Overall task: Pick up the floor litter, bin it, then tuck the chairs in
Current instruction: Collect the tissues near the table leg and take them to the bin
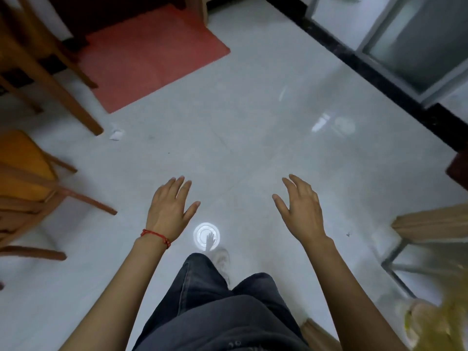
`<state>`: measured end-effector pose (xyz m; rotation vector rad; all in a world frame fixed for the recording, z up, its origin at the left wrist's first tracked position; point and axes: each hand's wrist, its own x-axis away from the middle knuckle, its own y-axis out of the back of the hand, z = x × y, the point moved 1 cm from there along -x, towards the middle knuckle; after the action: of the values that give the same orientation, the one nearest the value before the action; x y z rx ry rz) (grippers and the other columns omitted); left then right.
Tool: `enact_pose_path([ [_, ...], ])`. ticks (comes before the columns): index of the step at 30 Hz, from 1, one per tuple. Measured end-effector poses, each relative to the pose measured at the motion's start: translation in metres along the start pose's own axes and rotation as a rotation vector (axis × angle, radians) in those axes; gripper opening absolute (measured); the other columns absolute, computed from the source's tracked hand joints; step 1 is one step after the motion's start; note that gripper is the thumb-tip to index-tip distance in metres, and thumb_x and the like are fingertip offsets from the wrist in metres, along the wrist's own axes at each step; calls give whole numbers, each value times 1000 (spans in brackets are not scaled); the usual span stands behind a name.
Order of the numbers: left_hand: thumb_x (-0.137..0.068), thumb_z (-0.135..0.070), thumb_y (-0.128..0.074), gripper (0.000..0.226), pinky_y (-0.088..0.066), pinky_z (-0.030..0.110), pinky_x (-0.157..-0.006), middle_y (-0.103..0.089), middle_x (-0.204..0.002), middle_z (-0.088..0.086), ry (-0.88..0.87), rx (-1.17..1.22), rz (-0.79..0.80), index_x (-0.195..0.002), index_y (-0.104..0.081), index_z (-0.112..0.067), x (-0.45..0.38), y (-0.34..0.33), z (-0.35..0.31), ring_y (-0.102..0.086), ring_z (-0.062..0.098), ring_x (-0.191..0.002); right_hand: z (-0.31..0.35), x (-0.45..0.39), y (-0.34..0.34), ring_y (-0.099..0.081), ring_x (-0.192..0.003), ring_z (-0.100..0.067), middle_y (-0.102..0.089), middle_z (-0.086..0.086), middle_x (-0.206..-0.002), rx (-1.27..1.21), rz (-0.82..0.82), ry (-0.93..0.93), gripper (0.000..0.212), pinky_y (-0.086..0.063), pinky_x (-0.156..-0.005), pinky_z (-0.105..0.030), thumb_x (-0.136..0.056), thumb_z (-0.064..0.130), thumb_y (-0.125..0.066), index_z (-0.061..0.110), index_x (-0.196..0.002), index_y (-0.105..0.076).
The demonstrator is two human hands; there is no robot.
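Note:
A crumpled white scrap of paper (pixel 116 134) lies on the pale tiled floor (pixel 253 138), just beside a wooden leg at the left. Two wooden chairs stand at the left: one with an orange seat (pixel 27 178) and another further back (pixel 38 59). My left hand (pixel 170 206), with a red string on its wrist, hovers over the floor with fingers straight, holding nothing. My right hand (pixel 301 206) is held out likewise, fingers spread and empty. Both hands are well short of the paper. No bin is in view.
A red mat (pixel 152 54) lies at the back. A black threshold strip (pixel 379 82) and a glass door frame (pixel 417 46) run along the right. A light wooden table with metal legs (pixel 430 224) stands at the right edge. My legs in dark trousers (pixel 215 300) are below.

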<state>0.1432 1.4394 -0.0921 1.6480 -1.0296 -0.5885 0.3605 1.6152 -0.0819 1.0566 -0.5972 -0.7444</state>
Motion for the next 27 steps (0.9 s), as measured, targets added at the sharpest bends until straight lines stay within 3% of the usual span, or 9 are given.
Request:
enact_pose_path([
  [11, -85, -28, -62, 52, -33, 54, -101, -49, -132, 25, 377, -40, -123, -126, -49, 2, -36, 32, 90, -43, 42, -123, 110, -160, -38, -37, -130, -27, -41, -13, -142, -4, 149, 388, 46, -29, -105, -40, -92, 33, -50, 8, -130, -44],
  [27, -89, -38, -51, 56, -30, 51, -104, -44, -139, 20, 714, -46, -243, -133, -41, -5, -221, 100, 173, -36, 38, -129, 232, -430, -50, -36, -130, -28, -42, -12, -142, 12, 249, 684, 47, -29, -105, -42, -92, 35, -49, 9, -131, -44],
])
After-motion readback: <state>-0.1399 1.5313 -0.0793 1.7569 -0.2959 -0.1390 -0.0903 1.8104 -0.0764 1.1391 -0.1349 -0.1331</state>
